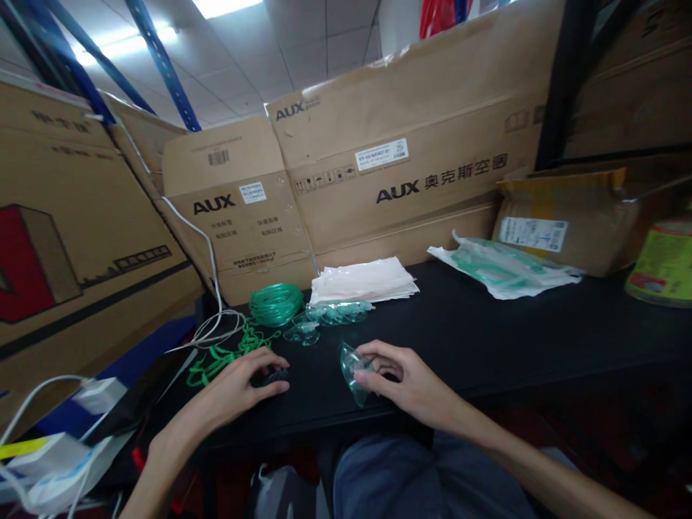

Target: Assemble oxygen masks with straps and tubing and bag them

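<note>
A clear green-tinted plastic face mask (352, 371) is gripped between the thumb and fingers of my right hand (403, 375), above the front of the black table. My left hand (246, 378) rests on the tabletop to the left, its thumb and curled fingers apart. A small dark patch shows in that gap, too unclear to name. Just behind my left hand lie tangled green elastic straps (230, 355). Another clear mask (303, 332) lies behind the gap between my hands, beside a row of nested masks (339, 311).
Coiled green tubing (276, 303) sits left of a stack of white packets (363, 281). At the right are a bag of green tubing (502, 265), an open carton (562, 216) and a yellow-labelled jar (664, 259). White cables (213, 252) hang left; large cardboard boxes (422, 158) wall the back.
</note>
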A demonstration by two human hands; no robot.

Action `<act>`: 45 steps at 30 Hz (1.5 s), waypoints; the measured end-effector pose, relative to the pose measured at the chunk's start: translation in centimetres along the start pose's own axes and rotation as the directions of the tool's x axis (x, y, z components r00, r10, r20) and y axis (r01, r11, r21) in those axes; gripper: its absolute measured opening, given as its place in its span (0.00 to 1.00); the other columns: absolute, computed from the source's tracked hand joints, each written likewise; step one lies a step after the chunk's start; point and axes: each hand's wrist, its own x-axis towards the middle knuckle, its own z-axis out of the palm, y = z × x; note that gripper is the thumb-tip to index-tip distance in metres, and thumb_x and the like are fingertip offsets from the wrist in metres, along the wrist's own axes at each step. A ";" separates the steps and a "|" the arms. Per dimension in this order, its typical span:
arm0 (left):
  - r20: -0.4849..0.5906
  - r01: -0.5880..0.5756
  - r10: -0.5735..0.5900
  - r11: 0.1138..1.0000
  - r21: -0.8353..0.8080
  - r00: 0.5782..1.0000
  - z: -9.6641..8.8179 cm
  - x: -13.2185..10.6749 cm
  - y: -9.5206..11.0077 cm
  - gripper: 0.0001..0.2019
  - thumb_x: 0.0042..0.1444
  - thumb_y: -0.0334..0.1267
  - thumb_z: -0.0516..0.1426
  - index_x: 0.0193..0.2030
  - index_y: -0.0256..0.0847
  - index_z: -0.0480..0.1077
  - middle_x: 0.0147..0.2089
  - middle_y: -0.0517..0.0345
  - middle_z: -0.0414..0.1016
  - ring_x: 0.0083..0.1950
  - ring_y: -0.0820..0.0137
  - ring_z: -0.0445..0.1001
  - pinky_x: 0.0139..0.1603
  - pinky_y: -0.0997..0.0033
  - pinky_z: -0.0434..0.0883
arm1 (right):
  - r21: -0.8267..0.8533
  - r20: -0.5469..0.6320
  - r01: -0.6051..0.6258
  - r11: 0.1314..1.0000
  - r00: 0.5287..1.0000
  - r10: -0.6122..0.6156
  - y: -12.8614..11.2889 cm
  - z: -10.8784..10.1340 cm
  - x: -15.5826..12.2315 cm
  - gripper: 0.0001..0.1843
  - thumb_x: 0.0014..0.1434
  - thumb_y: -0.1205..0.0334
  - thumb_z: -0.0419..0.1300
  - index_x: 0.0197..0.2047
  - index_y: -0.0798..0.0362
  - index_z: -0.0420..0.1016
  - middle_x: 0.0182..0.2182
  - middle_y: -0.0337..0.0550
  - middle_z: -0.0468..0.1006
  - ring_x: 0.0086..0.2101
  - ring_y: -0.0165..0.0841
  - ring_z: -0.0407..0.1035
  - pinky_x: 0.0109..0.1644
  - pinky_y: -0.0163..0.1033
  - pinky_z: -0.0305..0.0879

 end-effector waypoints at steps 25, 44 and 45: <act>-0.373 -0.357 0.254 0.903 -0.240 0.892 5.2 1.1 8.6 0.15 0.62 0.38 0.63 0.55 0.47 0.77 0.55 0.55 0.79 0.55 0.65 0.77 0.59 0.66 0.72 | -0.353 0.072 0.131 0.927 0.991 -0.113 -1.3 -0.5 -0.3 0.10 0.61 0.58 0.66 0.41 0.56 0.83 0.34 0.41 0.77 0.36 0.33 0.70 0.41 0.37 0.62; -0.278 -0.337 0.230 0.832 -0.441 0.933 5.7 1.0 8.5 0.14 0.62 0.44 0.64 0.53 0.46 0.80 0.52 0.55 0.82 0.53 0.63 0.79 0.56 0.66 0.74 | -0.297 0.234 0.182 0.937 0.966 -0.114 -1.9 -1.2 -0.6 0.13 0.68 0.54 0.62 0.47 0.53 0.80 0.41 0.43 0.76 0.42 0.34 0.71 0.49 0.37 0.64; -0.276 -0.333 0.226 0.833 -0.443 0.934 5.7 1.0 8.5 0.14 0.61 0.43 0.64 0.53 0.46 0.80 0.52 0.55 0.82 0.53 0.63 0.79 0.56 0.66 0.74 | -0.297 0.237 0.181 0.937 0.965 -0.111 -1.9 -1.2 -0.6 0.13 0.68 0.54 0.61 0.48 0.53 0.80 0.41 0.43 0.76 0.42 0.34 0.71 0.49 0.37 0.64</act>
